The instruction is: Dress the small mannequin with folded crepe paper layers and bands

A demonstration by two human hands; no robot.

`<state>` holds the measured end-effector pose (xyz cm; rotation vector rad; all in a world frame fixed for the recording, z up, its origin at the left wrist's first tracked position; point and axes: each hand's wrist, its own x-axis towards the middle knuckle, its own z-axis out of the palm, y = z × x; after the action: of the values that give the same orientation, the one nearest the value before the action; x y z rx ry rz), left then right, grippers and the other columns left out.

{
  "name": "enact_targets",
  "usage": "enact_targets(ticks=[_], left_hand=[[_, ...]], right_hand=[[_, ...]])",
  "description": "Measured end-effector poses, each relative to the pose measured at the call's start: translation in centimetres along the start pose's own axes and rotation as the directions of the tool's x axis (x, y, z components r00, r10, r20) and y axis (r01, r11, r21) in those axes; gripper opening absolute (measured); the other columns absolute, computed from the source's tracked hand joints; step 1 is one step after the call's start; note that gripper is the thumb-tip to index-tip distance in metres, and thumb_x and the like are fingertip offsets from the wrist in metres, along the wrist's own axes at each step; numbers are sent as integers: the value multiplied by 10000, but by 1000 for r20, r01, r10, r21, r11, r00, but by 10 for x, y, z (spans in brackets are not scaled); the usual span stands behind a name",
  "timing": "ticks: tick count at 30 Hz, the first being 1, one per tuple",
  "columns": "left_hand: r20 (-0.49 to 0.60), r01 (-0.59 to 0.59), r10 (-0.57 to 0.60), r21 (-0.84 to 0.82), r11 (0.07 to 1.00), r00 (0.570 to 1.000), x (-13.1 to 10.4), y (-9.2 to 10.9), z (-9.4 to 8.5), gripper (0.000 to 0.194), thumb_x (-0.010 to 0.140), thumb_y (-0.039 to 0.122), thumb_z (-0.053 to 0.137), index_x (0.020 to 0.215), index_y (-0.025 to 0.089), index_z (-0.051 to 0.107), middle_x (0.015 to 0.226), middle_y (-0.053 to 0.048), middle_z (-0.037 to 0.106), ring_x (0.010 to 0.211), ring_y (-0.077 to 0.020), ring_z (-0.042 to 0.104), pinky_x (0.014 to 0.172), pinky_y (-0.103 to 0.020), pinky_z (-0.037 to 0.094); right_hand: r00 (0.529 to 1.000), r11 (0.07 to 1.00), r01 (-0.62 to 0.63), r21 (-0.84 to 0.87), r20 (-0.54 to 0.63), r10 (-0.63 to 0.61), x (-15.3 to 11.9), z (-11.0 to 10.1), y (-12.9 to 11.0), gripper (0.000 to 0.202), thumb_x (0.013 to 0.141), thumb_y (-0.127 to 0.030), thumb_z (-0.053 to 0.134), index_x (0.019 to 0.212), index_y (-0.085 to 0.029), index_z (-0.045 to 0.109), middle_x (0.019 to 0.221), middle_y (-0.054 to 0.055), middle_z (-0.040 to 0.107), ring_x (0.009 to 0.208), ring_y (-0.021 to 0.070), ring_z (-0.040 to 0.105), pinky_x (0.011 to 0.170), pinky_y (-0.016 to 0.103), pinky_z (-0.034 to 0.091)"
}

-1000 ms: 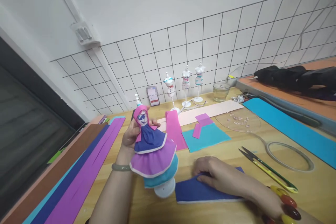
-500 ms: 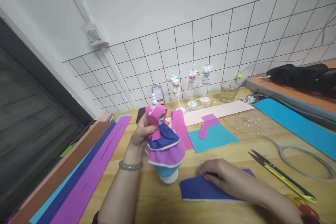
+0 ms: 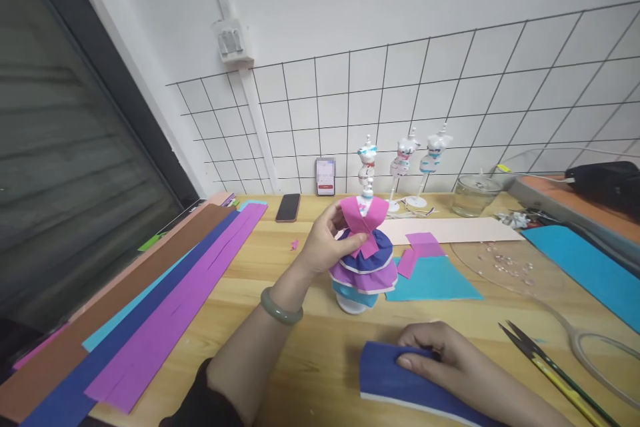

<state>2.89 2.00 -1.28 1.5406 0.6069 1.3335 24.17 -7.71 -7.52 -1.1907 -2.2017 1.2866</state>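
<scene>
My left hand (image 3: 327,240) is closed around the upper body of a small dress form (image 3: 367,195). It wears a pink crossed top (image 3: 363,215) and a tiered skirt (image 3: 363,273) in dark blue, purple and turquoise with white edging. The form stands upright, its white base (image 3: 351,305) at the table. At the lower right, my right hand (image 3: 435,353) pinches a folded dark blue fabric piece (image 3: 385,373) with a white edge, thumb on top. A turquoise sheet (image 3: 435,280) with pink and purple scraps (image 3: 425,243) lies behind it.
Scissors (image 3: 545,367) lie right of my right hand, beside a magnifier-like ring (image 3: 600,353). Long coloured strips (image 3: 165,307) cover the left side. Bare dress forms (image 3: 433,153), a glass (image 3: 475,197) and phones (image 3: 288,207) stand or lie at the back. Small gems (image 3: 510,267) are scattered at right.
The dressed form has come upright and turned its front more towards me, its base lower to the table. The blue fabric is gripped and shifted slightly. The view has swung left.
</scene>
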Motion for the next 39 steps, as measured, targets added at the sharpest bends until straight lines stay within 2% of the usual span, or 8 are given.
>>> enact_targets(ticks=[6,12,21,27,32,39], left_hand=[[42,7,-10,55,998,999,0,2,2,517,691,221,736,1163,165,533,1128,-110,640,1079,-238,587,945,-369,451],[20,7,-9,120,993,1000,-3,8,2,530,674,214,740,1165,181,542,1141,-101,643,1090,-249,587,944,-372,457],[-115,-32,57,208,978,992,3,-3,-6,448,661,201,744,1075,179,576,1024,-61,671,966,-203,626,883,-331,483],[-58,-9,21,203,979,998,5,-7,-9,380,666,247,761,1006,165,614,998,-73,688,964,-217,630,880,-350,484],[-41,-36,45,191,981,998,5,-8,-11,484,658,258,776,1095,181,581,1049,-72,670,988,-212,623,906,-351,477],[-33,-28,34,166,986,999,6,-9,-11,520,648,273,787,1118,191,579,1104,-80,666,1053,-232,607,941,-372,464]], right_hand=[[1000,999,3,33,-14,-3,3,3,2,391,872,-494,512,783,-142,658,768,44,672,715,153,575,659,240,434],[1000,1000,6,26,-16,-5,4,3,0,338,871,-446,533,781,-153,674,750,34,677,685,149,577,626,233,427],[996,996,72,-55,-45,-75,6,-1,4,318,892,-429,510,808,-169,672,772,25,677,702,146,587,648,229,434],[996,989,77,-125,-34,-82,5,-3,5,328,906,-427,481,811,-178,672,762,22,679,685,144,586,631,234,426],[995,988,94,-126,-14,-96,5,-4,7,320,910,-419,473,855,-180,680,805,29,695,718,153,600,660,243,438],[997,989,73,-129,-23,-76,4,-5,8,287,902,-410,494,920,-199,688,860,24,711,761,163,623,696,256,457]])
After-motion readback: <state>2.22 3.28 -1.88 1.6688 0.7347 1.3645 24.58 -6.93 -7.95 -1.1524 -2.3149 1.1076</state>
